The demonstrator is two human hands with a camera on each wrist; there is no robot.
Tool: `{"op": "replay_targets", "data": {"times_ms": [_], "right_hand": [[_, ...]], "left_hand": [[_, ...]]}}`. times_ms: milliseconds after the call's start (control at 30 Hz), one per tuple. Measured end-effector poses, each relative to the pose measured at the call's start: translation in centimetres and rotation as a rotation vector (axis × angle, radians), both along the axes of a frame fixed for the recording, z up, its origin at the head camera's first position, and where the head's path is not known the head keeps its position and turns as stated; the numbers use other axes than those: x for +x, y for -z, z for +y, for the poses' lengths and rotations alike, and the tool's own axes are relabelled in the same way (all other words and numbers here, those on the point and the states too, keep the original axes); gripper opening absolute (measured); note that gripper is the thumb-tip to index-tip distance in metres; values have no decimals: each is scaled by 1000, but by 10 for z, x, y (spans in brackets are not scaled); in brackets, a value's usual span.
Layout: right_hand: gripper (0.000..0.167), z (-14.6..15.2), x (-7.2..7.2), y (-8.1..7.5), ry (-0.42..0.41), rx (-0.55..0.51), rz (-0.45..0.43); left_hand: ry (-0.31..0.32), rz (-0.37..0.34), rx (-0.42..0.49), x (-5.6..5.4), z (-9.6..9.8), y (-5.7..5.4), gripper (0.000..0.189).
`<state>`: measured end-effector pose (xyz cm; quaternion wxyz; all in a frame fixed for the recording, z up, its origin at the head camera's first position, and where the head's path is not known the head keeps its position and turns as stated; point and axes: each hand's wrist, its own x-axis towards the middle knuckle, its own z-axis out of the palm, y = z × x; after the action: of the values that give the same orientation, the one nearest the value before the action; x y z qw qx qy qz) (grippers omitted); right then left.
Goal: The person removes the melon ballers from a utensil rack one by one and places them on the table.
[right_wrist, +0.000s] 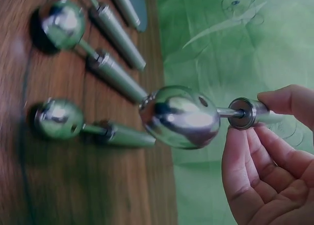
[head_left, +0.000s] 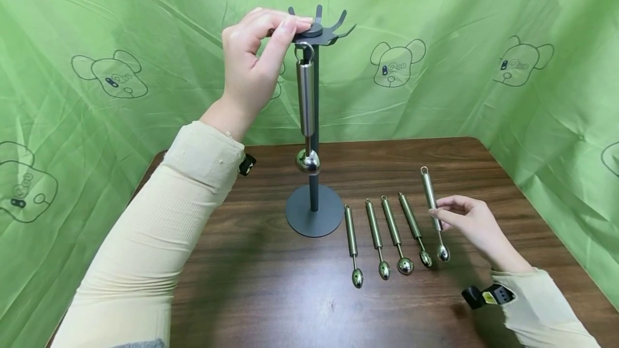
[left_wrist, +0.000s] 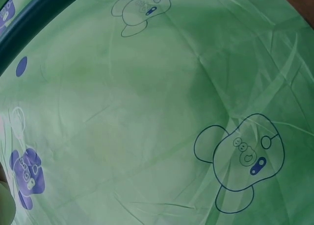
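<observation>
My right hand (head_left: 466, 222) pinches a steel melon baller (head_left: 430, 197) by its handle, thumb on one side and fingers on the other. Its ring end points up and the scoop (right_wrist: 181, 118) hangs low over the table. With thumb and fingers, my left hand (head_left: 256, 52) grips the hooked top of a dark grey utensil stand (head_left: 314, 192). From one hook, right beside that hand, another melon baller (head_left: 306, 98) hangs by its ring, scoop down. The left wrist view shows mostly cloth, with the hand out of sight.
Several more melon ballers (head_left: 390, 219) lie in a row on the brown wooden table (head_left: 271, 294), right of the stand's round base (head_left: 302, 219), scoops toward me. Green cloth (head_left: 184, 26) with printed bear heads closes off the back and sides. Bare hooks (head_left: 340, 17) fan out at the stand's top.
</observation>
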<state>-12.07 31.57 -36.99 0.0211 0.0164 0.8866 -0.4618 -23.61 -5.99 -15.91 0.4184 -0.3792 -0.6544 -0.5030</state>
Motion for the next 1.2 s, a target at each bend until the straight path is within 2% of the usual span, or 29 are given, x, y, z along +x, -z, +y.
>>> {"op": "replay_targets", "data": {"times_ms": [300,533,900,1200], "right_hand": [[39,13,-10,17,-33,-5,-82],[40,20,-16,33,-37,-10,-111],[40,27,-25,50,-44,-40,-177],[38,29,-29,56,-45,-16,-236]], "left_hand": [[2,-5,1,-1,0,0,21],[13,2,19,-1,1,1,20],[15,-4,24,-1,1,2,20],[38,61,21,-3,1,3,20]]}}
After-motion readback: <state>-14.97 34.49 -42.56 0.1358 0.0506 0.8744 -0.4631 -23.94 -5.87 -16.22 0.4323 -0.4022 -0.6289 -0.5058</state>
